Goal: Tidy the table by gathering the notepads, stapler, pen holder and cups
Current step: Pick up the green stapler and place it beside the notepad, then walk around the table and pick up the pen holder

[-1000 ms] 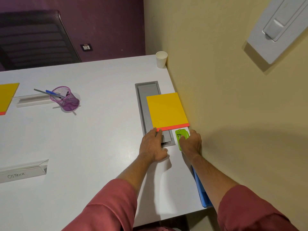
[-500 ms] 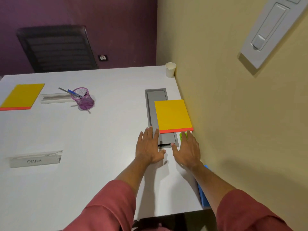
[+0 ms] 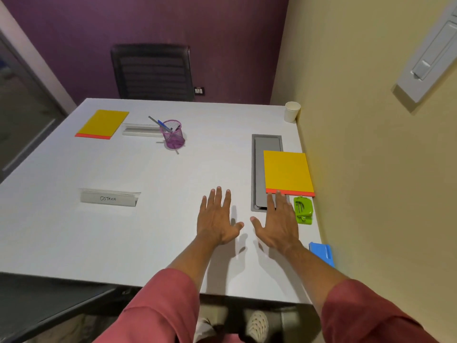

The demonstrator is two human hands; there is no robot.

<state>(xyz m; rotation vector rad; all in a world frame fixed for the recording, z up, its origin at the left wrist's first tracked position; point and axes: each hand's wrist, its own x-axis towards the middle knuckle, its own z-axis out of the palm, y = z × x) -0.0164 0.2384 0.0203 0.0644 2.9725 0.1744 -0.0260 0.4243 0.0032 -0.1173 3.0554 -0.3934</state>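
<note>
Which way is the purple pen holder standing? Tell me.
Upright: the pen holder rests on its base, open rim upward, pens leaning out.

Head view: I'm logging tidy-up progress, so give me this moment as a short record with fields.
hands: left hand and right hand open, spread, holding nothing
near notepad: by the wall, overlapping the grey cable hatch
stapler: green, beside the right hand
far notepad: left far side
pen holder: purple mesh, pens inside
cup: far corner by the wall
name card: reads OSTRICH
</note>
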